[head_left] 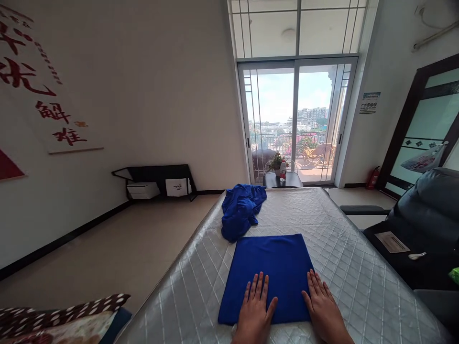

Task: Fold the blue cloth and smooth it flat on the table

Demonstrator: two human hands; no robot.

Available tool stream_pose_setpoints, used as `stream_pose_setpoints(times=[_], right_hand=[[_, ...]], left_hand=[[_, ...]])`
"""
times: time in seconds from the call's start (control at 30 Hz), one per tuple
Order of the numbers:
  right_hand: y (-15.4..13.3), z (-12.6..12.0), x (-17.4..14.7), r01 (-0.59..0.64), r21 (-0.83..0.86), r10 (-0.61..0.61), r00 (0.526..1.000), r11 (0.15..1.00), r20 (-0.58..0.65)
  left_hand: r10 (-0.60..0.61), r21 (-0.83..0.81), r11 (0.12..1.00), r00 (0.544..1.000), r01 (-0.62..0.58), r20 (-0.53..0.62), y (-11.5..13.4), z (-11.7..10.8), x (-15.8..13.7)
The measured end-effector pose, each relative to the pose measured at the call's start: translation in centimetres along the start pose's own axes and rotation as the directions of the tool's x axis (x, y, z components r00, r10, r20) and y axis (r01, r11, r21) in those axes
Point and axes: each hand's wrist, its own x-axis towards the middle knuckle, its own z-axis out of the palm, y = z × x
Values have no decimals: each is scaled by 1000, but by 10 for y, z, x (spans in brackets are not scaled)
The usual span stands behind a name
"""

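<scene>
A blue cloth (pixel 272 260), folded into a flat, nearly square shape, lies on a silver quilted mattress (pixel 333 229). My left hand (pixel 255 306) rests flat on the cloth's near left part, fingers stretched forward and thumb apart. At the near right edge of the cloth lies my right hand (pixel 322 303), also with fingers stretched out, partly on the cloth and partly over the mattress. Neither hand grips anything. Just beyond the folded piece, a crumpled blue cloth (pixel 242 210) sits in a loose heap near the mattress's far left side.
A small table (pixel 290 180) with a bottle (pixel 283 171) and a plant (pixel 275 162) stands past the mattress's far end. On the right is a dark armchair (pixel 426 210). Patterned bedding (pixel 60 320) lies at the lower left. A low black rack (pixel 159 173) stands along the wall.
</scene>
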Motion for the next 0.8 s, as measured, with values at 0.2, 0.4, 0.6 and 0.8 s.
stream_pose_setpoints(times=[0.2, 0.4, 0.6, 0.8], right_hand=[[-5, -3, -2, -45, 25, 45, 999, 999, 11], [-2, 0, -4, -30, -17, 30, 1000, 999, 6], [1, -11, 11, 1, -37, 1, 998, 999, 63], [-13, -21, 40, 6, 4, -6, 1000, 1000, 22]], left_hand=[[-224, 136, 961, 967, 239, -119, -74, 16, -38], [-218, 103, 964, 948, 247, -233, -90, 35, -48], [-196, 93, 969, 944, 227, -267, -89, 38, -45], [-235, 113, 957, 941, 268, -243, -88, 29, -48]])
